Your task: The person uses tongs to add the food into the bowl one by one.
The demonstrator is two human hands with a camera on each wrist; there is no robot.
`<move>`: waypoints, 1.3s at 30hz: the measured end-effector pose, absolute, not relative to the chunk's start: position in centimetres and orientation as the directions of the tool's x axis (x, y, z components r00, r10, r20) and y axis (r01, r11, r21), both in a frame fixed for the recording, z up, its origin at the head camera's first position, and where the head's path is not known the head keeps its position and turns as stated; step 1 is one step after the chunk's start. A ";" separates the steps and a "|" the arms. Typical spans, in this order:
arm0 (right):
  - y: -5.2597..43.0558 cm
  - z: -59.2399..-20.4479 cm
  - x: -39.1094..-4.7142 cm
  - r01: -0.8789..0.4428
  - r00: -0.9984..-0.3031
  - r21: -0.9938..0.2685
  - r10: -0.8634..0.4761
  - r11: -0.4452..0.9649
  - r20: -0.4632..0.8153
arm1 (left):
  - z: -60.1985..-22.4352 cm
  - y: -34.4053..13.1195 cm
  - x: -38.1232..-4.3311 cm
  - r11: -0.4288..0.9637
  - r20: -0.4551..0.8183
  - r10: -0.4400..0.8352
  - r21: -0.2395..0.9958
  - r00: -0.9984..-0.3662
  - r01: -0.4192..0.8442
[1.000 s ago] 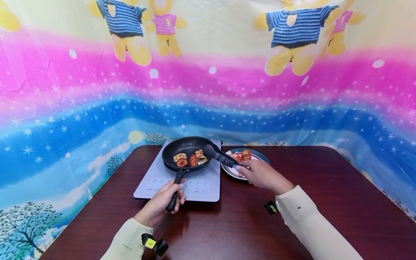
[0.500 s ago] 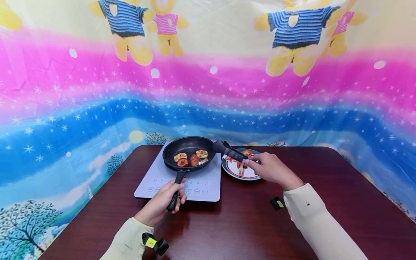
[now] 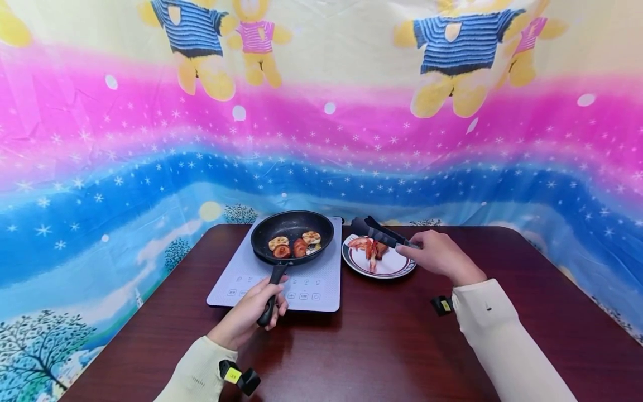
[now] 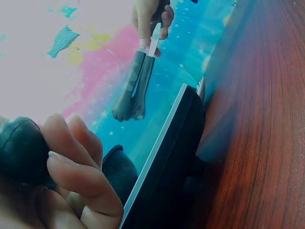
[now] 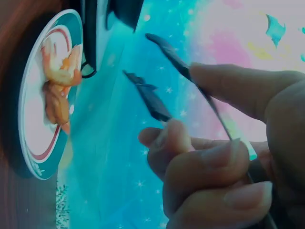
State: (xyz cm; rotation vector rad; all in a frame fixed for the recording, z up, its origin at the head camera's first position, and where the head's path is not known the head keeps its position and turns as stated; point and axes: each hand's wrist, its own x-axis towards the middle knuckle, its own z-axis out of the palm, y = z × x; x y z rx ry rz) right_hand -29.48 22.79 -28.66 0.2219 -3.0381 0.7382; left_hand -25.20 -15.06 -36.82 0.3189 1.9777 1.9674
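With left fingers (image 4: 83, 179) clamped on the handle (image 3: 277, 274) and right fingers (image 5: 205, 169) on the tongs (image 3: 378, 232), the pan (image 3: 286, 225) should be held steady.

This was a makeshift cooking corner on a tabletop; whether it stood in a home or a studio could not be told. A dark red, wood-grained table (image 3: 361, 352) carried a pale flat hob (image 3: 326, 285) marked with touch symbols (image 3: 291, 296). On it sat a black frying pan (image 3: 283, 228) holding browned food (image 3: 300, 247), near black tongs (image 3: 383, 234) and 1 banded plate (image 3: 397, 272). Around the table hung a creased printed cloth (image 3: 321, 139) with 2 figures (image 3: 454, 56) in blue striped tops, snowflakes (image 3: 118, 181) and trees (image 3: 45, 340), a pattern closer to a bedroom than a kitchen.
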 end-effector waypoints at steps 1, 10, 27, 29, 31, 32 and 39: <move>22.9 -28.7 -29.6 -0.135 -0.991 -0.447 -0.128 0.884 0.044 | -36.8 -15.1 -25.2 0.020 -0.076 0.385 0.997 -0.920 -0.074; 24.0 -29.5 -30.0 -0.056 -0.998 -0.344 -0.058 0.937 0.006 | -36.8 -15.1 -25.2 0.022 -0.070 0.390 0.998 -0.918 -0.066; 24.6 -30.9 -30.3 0.011 -0.999 -0.286 -0.002 0.958 -0.048 | -36.6 -14.9 -25.1 0.019 -0.077 0.383 0.997 -0.920 -0.075; 24.9 -30.7 -30.3 0.012 -0.998 -0.279 -0.006 0.960 -0.063 | -36.6 -14.9 -25.1 0.018 -0.078 0.383 0.997 -0.921 -0.077; 25.2 -30.5 -30.2 0.010 -0.997 -0.274 -0.012 0.962 -0.076 | -36.6 -14.9 -25.1 0.019 -0.079 0.383 0.997 -0.920 -0.078; 25.4 -30.4 -30.2 0.008 -0.997 -0.274 -0.014 0.962 -0.080 | -36.6 -14.9 -25.1 0.019 -0.081 0.383 0.997 -0.920 -0.079; 26.3 -29.8 -29.7 0.003 -0.996 -0.259 -0.019 0.966 -0.084 | -36.6 -15.0 -25.0 0.022 -0.082 0.382 0.997 -0.921 -0.080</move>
